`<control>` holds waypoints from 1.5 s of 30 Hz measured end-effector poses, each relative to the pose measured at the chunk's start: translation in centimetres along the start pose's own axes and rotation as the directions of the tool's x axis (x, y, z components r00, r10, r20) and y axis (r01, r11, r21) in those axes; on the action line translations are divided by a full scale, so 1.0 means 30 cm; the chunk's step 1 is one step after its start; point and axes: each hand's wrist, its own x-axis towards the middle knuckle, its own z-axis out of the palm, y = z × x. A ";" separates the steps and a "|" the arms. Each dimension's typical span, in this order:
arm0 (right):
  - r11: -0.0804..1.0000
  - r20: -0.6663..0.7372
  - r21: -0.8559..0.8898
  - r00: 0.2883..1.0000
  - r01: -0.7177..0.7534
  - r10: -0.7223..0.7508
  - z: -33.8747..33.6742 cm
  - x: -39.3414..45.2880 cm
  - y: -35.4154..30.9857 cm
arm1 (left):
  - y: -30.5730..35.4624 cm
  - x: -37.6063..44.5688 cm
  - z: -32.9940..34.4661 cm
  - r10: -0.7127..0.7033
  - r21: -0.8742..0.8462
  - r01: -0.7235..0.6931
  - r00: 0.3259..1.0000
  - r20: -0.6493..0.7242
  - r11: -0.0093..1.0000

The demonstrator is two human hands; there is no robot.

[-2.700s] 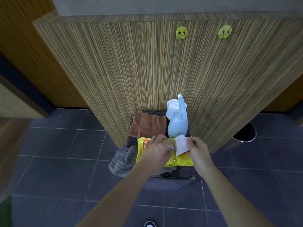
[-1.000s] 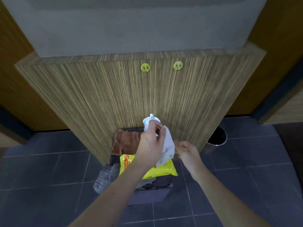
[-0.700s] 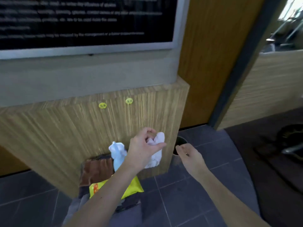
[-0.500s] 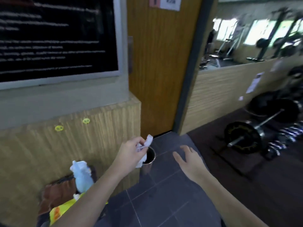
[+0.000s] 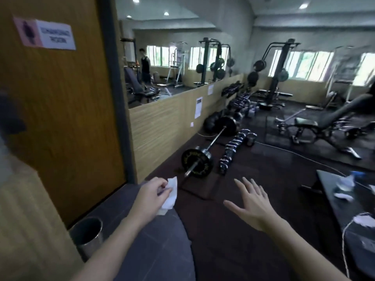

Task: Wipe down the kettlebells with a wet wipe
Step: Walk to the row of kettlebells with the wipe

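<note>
Fingers of the left hand [image 5: 151, 196] are closed on a white wet wipe [image 5: 170, 193], which hangs crumpled from the fingertips at about 7 o'clock in the view. The right hand [image 5: 251, 205] is held out at 5 o'clock, palm down, fingers spread and nothing in it. A loaded barbell [image 5: 209, 148] is seen lying on the dark floor [image 5: 253, 230] at 12 o'clock from the hands, with a row of chrome dumbbells [image 5: 233, 149] just beside it. A small kettlebell [image 5: 251, 139] is made out at the far end of that row, well apart from both hands. A metal bin [image 5: 87, 237] is seen at 8 o'clock against the wooden door [image 5: 60, 118].
</note>
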 end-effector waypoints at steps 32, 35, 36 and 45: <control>0.981 0.131 0.007 0.972 -0.196 0.194 0.027 1.509 1.463 | 0.220 1.712 1.450 -0.039 -0.004 0.039 0.991 0.128 0.999; 0.985 0.160 -0.010 0.972 -0.174 0.173 0.000 1.668 1.600 | 0.243 1.852 1.574 -0.107 0.002 0.107 0.988 0.115 0.994; 0.987 0.167 -0.012 0.973 -0.162 0.161 -0.003 1.731 1.643 | 0.245 1.904 1.612 -0.136 -0.003 0.137 0.985 0.109 0.991; 0.999 0.194 0.004 0.980 -0.054 0.052 0.124 2.469 1.969 | 0.145 2.521 2.004 -0.197 0.025 0.195 0.978 0.068 0.980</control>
